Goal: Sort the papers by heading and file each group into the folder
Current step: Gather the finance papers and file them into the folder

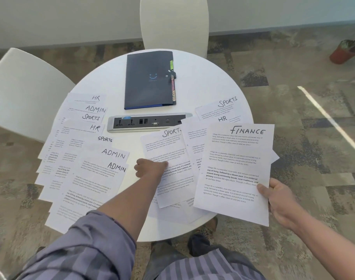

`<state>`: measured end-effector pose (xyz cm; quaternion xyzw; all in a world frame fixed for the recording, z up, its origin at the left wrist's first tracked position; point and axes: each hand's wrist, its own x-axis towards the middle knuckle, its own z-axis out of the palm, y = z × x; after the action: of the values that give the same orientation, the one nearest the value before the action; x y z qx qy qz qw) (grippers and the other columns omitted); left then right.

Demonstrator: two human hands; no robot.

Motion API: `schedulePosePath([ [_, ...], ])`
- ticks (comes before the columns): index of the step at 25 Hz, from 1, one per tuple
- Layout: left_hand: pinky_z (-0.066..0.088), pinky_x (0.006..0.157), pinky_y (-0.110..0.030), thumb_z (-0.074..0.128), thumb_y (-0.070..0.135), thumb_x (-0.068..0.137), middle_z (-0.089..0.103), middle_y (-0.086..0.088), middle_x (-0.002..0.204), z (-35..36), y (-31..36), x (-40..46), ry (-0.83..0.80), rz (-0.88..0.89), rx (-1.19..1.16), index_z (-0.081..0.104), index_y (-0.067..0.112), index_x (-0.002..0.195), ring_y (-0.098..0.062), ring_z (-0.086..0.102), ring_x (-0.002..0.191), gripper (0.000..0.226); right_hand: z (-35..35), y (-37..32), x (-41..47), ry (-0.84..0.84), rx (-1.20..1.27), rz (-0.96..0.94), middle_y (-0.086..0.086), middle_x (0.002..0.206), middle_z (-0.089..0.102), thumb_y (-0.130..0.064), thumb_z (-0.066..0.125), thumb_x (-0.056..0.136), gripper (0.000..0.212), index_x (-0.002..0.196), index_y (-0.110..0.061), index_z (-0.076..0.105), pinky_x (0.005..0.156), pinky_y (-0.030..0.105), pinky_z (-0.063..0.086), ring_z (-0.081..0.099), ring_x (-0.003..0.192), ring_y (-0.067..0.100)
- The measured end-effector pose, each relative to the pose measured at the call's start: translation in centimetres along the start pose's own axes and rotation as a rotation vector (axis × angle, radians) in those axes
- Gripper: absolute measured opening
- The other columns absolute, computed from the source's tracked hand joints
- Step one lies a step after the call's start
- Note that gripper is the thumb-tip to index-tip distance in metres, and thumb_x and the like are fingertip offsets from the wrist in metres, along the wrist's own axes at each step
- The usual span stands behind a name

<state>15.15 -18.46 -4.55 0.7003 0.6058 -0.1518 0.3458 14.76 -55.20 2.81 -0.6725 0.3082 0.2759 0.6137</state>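
A dark closed folder (pixel 148 79) with coloured tabs lies at the far middle of the round white table (pixel 203 81). Several printed sheets headed HR, ADMIN and SPORTS fan out on the left (pixel 87 150). More sheets headed SPORTS and HR lie on the right (pixel 219 110). My right hand (pixel 281 201) grips a FINANCE sheet (pixel 235 168) by its lower right edge, thumb on top, and holds it over the right-hand sheets. My left hand (pixel 150 167) rests on the left edge of a SPORTS sheet (pixel 168 158) at the table's middle, fingers curled over it.
A grey power and socket strip (pixel 148 122) is set into the table between the folder and the papers. White chairs stand at the far side (pixel 172 23) and at the left (pixel 25 93). A potted plant (pixel 346 51) stands on the carpet at the far right.
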Motion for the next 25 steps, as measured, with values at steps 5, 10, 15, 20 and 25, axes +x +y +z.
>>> schedulePosePath([
  [5, 0.053, 0.086, -0.041, 0.087, 0.036, 0.073, 0.044, -0.009, 0.126, -0.4, 0.6, 0.4, -0.09, 0.003, 0.071, 0.049, 0.01, 0.116, -0.033, 0.055, 0.112, 0.064, 0.2, 0.3, 0.1, 0.007, -0.008, 0.003, 0.004, 0.106, 0.079, -0.004, 0.052, 0.104, 0.021, 0.118, -0.011, 0.066, 0.079, 0.043, 0.057, 0.073, 0.098, 0.028],
  [10, 0.045, 0.063, -0.029, 0.063, 0.022, 0.094, 0.067, -0.007, 0.103, -0.8, -1.4, 0.0, -0.036, 0.218, -0.231, 0.056, 0.011, 0.102, -0.026, 0.06, 0.085, 0.015, 0.8, 0.3, 0.1, 0.008, -0.005, -0.004, 0.007, 0.112, 0.076, -0.004, 0.051, 0.105, 0.023, 0.122, -0.01, 0.065, 0.085, 0.046, 0.056, 0.071, 0.102, 0.03],
  [15, 0.049, 0.073, -0.033, 0.055, 0.018, 0.101, 0.066, 0.0, 0.092, -7.7, -4.3, 1.6, -0.024, 0.386, -0.282, 0.061, 0.014, 0.1, -0.025, 0.063, 0.086, 0.007, 3.5, 0.4, 0.8, 0.011, -0.006, -0.007, 0.015, 0.123, 0.071, -0.001, 0.051, 0.104, 0.029, 0.131, -0.002, 0.061, 0.099, 0.053, 0.051, 0.067, 0.112, 0.037],
  [20, 0.046, 0.079, -0.034, 0.053, 0.015, 0.1, 0.066, -0.007, 0.104, -17.3, -8.4, 8.0, 0.063, 0.384, -0.066, 0.067, 0.01, 0.106, -0.029, 0.06, 0.094, 0.016, 8.2, 0.2, 0.4, -0.043, -0.032, -0.02, 0.011, 0.119, 0.073, -0.002, 0.053, 0.104, 0.026, 0.127, -0.005, 0.065, 0.093, 0.048, 0.052, 0.068, 0.109, 0.034],
  [25, 0.043, 0.07, -0.033, 0.05, 0.01, 0.095, 0.063, -0.007, 0.091, -25.4, -11.6, 14.5, 0.162, 0.336, 0.167, 0.064, 0.011, 0.093, -0.03, 0.058, 0.085, 0.014, 13.0, 0.5, -1.0, -0.033, -0.064, -0.026, 0.002, 0.108, 0.074, -0.005, 0.053, 0.104, 0.019, 0.117, -0.012, 0.065, 0.094, 0.053, 0.054, 0.07, 0.099, 0.029],
])
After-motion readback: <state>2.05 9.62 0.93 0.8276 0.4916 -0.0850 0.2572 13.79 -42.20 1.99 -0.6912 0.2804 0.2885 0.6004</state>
